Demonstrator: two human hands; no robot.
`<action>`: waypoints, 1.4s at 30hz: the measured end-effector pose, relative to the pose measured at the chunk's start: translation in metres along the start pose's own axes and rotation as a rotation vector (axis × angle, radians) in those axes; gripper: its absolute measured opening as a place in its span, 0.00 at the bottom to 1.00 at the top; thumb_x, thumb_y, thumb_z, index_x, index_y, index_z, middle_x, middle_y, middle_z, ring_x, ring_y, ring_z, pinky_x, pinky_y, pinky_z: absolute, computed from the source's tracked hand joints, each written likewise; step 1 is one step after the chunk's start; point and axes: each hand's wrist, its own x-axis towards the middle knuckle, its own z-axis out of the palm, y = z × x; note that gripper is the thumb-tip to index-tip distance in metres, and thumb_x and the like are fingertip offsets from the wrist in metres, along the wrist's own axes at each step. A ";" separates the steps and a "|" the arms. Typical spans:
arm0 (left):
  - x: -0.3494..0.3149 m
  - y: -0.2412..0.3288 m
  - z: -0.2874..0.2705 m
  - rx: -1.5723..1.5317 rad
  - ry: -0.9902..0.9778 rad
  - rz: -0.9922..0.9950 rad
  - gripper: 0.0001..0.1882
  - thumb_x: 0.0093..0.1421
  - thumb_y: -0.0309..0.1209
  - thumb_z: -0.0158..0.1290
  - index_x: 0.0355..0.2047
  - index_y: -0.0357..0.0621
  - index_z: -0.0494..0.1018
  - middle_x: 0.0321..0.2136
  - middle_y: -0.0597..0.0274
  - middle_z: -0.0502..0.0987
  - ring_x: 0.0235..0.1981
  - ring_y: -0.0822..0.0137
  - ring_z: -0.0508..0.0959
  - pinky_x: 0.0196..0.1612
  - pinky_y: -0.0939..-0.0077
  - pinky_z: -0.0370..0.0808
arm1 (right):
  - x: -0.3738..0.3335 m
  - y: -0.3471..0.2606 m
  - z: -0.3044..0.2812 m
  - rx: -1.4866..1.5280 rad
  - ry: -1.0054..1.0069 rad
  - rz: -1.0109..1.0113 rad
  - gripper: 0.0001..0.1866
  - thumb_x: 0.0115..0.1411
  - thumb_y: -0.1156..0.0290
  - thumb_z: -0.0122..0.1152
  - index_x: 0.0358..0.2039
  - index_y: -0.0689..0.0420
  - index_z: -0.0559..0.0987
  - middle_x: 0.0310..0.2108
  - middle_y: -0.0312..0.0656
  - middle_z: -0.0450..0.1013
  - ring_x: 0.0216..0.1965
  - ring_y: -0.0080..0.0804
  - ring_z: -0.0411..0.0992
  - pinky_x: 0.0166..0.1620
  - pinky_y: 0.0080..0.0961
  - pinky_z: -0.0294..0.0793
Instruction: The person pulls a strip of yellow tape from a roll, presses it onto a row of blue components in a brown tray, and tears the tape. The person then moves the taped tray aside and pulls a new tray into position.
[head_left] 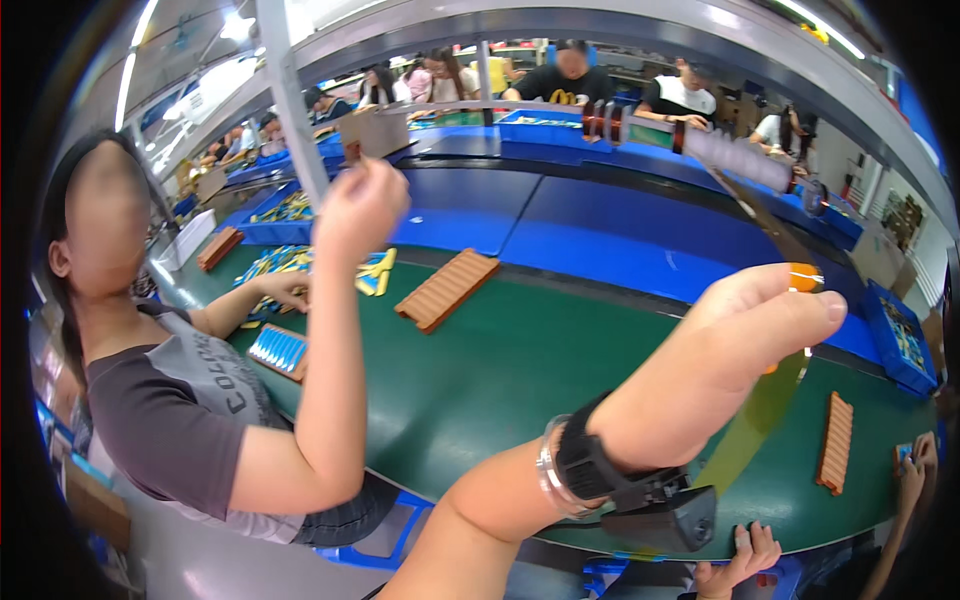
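Observation:
My left hand point(735, 345), raised in front of me, pinches a shiny amber tape strip point(755, 430) between its fingertips. Below the hand the strip hangs as a translucent yellow band, and above it more film runs up toward tape rolls point(735, 160) on an overhead rod. A bracelet point(552, 470) and a strapped black camera point(660, 510) sit on my left wrist. Low in the picture, my right hand point(740, 562) rests at the near table edge with fingers apart. What lies under its palm is hidden.
The green table point(560, 360) carries ribbed brown trays point(448, 290) point(835, 443). At left, a co-worker point(190, 400) lifts one hand beside loose blue-yellow pieces point(280, 265) and a filled tray point(280, 350). Another co-worker's hands point(915, 465) work at far right, near a blue bin point(900, 335).

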 end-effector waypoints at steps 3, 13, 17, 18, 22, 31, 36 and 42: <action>-0.011 0.009 0.005 -0.060 0.103 -0.072 0.11 0.63 0.41 0.55 0.33 0.48 0.70 0.27 0.78 0.66 0.29 0.85 0.63 0.32 0.85 0.59 | -0.031 0.001 0.033 0.066 0.123 0.108 0.41 0.59 0.28 0.40 0.44 0.58 0.76 0.50 0.49 0.69 0.56 0.50 0.62 0.59 0.54 0.54; -0.008 0.011 0.000 -0.070 0.040 -0.062 0.10 0.63 0.38 0.54 0.39 0.46 0.72 0.31 0.78 0.68 0.34 0.83 0.65 0.39 0.84 0.60 | -0.020 0.000 0.024 0.049 0.072 0.162 0.40 0.57 0.28 0.43 0.42 0.56 0.76 0.47 0.48 0.70 0.54 0.49 0.64 0.59 0.54 0.53; -0.010 0.014 -0.005 -0.163 0.037 -0.043 0.16 0.63 0.37 0.53 0.46 0.40 0.74 0.38 0.68 0.75 0.42 0.74 0.72 0.48 0.77 0.66 | -0.020 -0.003 0.025 0.055 0.072 0.192 0.38 0.55 0.27 0.44 0.40 0.53 0.76 0.47 0.46 0.70 0.53 0.48 0.65 0.60 0.54 0.52; -0.009 0.012 -0.010 -0.212 0.065 -0.070 0.17 0.63 0.37 0.53 0.47 0.39 0.75 0.40 0.65 0.77 0.44 0.71 0.74 0.49 0.74 0.67 | -0.020 -0.003 0.024 0.064 0.079 0.184 0.38 0.55 0.27 0.44 0.40 0.53 0.76 0.47 0.46 0.70 0.54 0.47 0.65 0.60 0.54 0.52; -0.010 0.009 -0.020 -0.248 0.106 -0.102 0.18 0.64 0.38 0.51 0.47 0.38 0.77 0.44 0.56 0.80 0.46 0.63 0.76 0.50 0.66 0.70 | -0.017 -0.006 0.023 0.076 0.092 0.176 0.38 0.55 0.27 0.44 0.40 0.52 0.77 0.46 0.45 0.71 0.54 0.46 0.65 0.60 0.52 0.52; -0.008 0.019 -0.013 -0.127 0.201 -0.080 0.40 0.68 0.50 0.34 0.65 0.23 0.52 0.63 0.43 0.63 0.61 0.51 0.66 0.65 0.48 0.60 | -0.004 -0.006 0.024 0.094 0.147 0.151 0.36 0.56 0.28 0.46 0.38 0.51 0.79 0.44 0.43 0.71 0.52 0.43 0.64 0.55 0.47 0.56; -0.012 0.019 -0.012 -0.202 0.262 -0.056 0.38 0.69 0.53 0.34 0.64 0.29 0.58 0.63 0.43 0.64 0.63 0.50 0.65 0.66 0.47 0.58 | -0.006 -0.008 0.022 0.104 0.152 0.146 0.37 0.54 0.27 0.47 0.39 0.50 0.78 0.45 0.43 0.72 0.52 0.43 0.64 0.56 0.47 0.56; -0.007 0.014 -0.051 -0.237 -0.300 -0.100 0.36 0.69 0.51 0.35 0.63 0.31 0.62 0.62 0.46 0.66 0.63 0.51 0.66 0.67 0.43 0.53 | -0.010 -0.010 0.017 0.069 0.123 0.159 0.38 0.52 0.26 0.50 0.39 0.51 0.79 0.45 0.43 0.73 0.51 0.44 0.66 0.55 0.48 0.57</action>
